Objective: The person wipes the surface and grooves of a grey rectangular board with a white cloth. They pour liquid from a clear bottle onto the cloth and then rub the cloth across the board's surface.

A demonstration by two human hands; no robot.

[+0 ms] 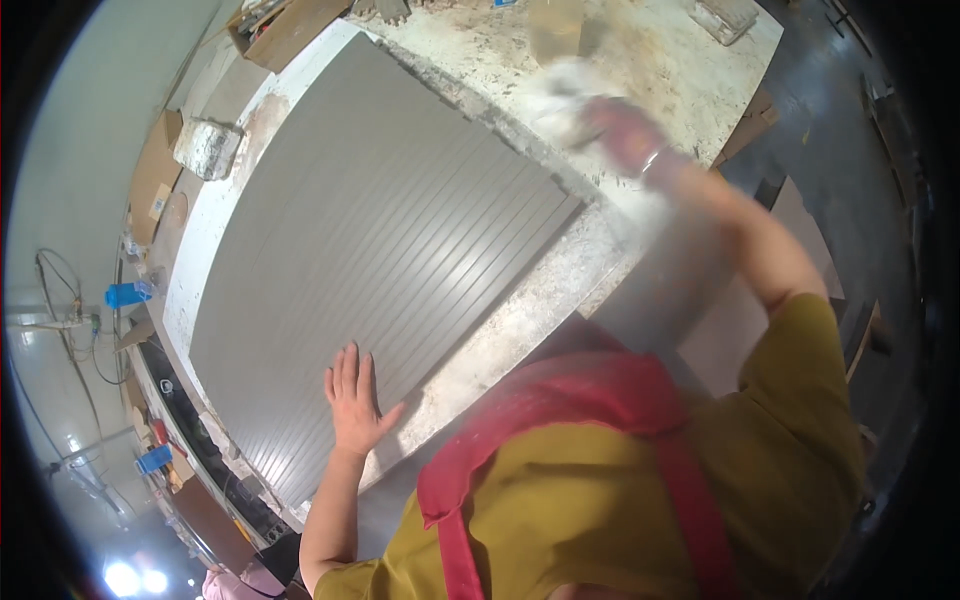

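One grey grooved panel [390, 240] lies flat on a pale, stained work surface [485, 358]. Left hand [358, 412]: bare, palm down at the panel's near edge — four fingers straight, thumb spread, nothing gripped. Right hand [628, 135]: one red glove, past the panel's right side, beside one whitish bundle [562, 95] — blurred; finger closure cannot be told. Pale blocks: two, left block [207, 150] and far-right block [724, 18].
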